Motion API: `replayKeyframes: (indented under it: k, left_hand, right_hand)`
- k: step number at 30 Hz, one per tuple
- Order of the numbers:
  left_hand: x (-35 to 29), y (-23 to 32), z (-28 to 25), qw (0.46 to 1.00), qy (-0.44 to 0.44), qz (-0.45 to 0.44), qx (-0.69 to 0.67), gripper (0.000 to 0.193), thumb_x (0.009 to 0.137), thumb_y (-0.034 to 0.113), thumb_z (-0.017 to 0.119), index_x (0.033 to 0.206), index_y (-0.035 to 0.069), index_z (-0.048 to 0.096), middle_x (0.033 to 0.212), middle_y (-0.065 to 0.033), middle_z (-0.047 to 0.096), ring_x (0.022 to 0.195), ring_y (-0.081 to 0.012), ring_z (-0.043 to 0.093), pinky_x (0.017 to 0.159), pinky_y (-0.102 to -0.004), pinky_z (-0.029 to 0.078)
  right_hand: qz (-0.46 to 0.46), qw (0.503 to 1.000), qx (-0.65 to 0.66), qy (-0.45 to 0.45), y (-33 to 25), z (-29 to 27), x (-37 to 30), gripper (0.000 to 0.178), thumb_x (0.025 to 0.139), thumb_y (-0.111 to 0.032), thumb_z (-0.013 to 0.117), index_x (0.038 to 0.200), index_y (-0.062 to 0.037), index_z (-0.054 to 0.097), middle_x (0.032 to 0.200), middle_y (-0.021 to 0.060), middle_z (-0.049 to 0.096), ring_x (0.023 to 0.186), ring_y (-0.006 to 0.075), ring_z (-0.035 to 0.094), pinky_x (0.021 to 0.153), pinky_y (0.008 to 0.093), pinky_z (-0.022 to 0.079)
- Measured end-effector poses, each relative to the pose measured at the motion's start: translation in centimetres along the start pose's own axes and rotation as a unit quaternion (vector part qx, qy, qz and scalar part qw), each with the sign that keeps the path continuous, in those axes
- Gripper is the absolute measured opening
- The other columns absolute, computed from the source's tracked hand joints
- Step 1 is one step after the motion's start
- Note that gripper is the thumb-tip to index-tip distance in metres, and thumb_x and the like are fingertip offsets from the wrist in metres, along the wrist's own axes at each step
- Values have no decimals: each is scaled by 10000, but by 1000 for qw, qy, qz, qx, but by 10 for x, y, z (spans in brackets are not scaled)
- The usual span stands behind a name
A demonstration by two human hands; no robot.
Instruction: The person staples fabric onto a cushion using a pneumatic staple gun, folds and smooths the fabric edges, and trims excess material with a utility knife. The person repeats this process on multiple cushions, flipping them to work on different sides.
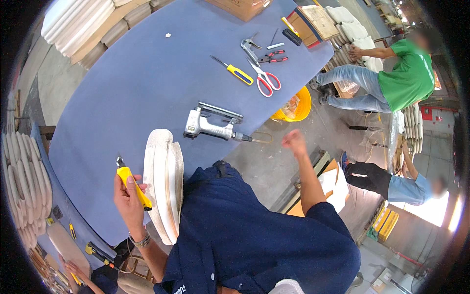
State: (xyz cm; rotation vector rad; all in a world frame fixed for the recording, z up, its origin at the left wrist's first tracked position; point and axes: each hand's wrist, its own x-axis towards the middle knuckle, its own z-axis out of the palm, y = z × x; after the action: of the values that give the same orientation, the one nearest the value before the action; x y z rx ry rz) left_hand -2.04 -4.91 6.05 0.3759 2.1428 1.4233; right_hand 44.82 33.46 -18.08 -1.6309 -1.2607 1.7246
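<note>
My left hand [128,202] is closed around a yellow utility knife [132,185], its metal tip pointing away from me over the blue table. Right beside it, a pale padded cushion piece [159,188] stands at the near table edge against my body. My right hand [294,142] is off the table to the right, above the floor, with its fingers closed; whether something small is in them cannot be made out. Between the hands a silver staple gun [211,125] lies on the table, with an air hose [262,138] running off its end.
Farther back lie a yellow-handled screwdriver [239,73], red-handled scissors [264,81], pliers [274,57] and a silver tool [250,49]. A yellow bucket [304,105] stands beside the table. Two people [406,73] work at the right; another person's hands [73,269] show lower left.
</note>
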Motion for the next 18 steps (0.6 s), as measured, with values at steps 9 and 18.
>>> replayKeyframes:
  k: [9, 18]
  left_hand:
    - [-3, 12, 29, 992, 86, 53, 79, 567, 998, 94, 696, 1514, 20, 475, 1123, -121, 734, 892, -126, 716, 787, -294, 593]
    - [-14, 64, 44, 947, 54, 239, 209, 780, 827, 113, 835, 1528, 73, 494, 1490, -144, 596, 1294, -305, 632, 1083, -389, 499]
  right_hand:
    - [-147, 985, -25, -87, -145, 186, -47, 306, 1088, -260, 558, 1312, -55, 603, 1151, 112, 726, 865, 177, 730, 777, 313, 587]
    - [-29, 799, 100, -592, -172, 404, -177, 469, 1062, -241, 560, 1461, -12, 466, 1386, 190, 628, 1215, 290, 660, 1063, 439, 530]
